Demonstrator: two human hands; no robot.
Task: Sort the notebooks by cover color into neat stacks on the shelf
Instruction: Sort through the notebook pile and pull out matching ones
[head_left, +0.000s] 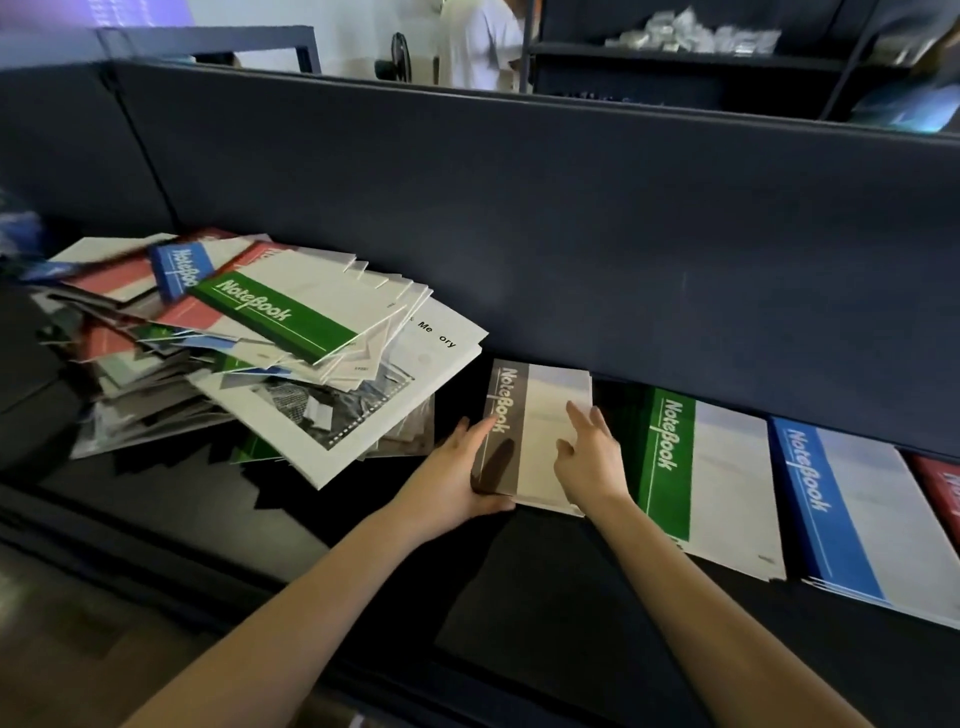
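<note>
A brown-striped notebook (540, 415) lies flat on the dark shelf (519, 597), in front of the back panel. My left hand (457, 473) grips its near left corner, thumb under the edge and fingers along the brown stripe. My right hand (589, 457) rests on its pale cover with fingers spread. To the right lie a green-striped stack (701, 478), a blue-striped stack (852, 514) and a red notebook (940, 488) cut off by the frame edge. A messy pile of mixed notebooks (249, 332) sits at the left, a green one on top.
A tall dark back panel (519, 218) runs behind the shelf. Beyond it stand a person in a white shirt (483, 41) and a dark rack (691, 57) holding packaged items. The shelf's front edge runs across just below my forearms.
</note>
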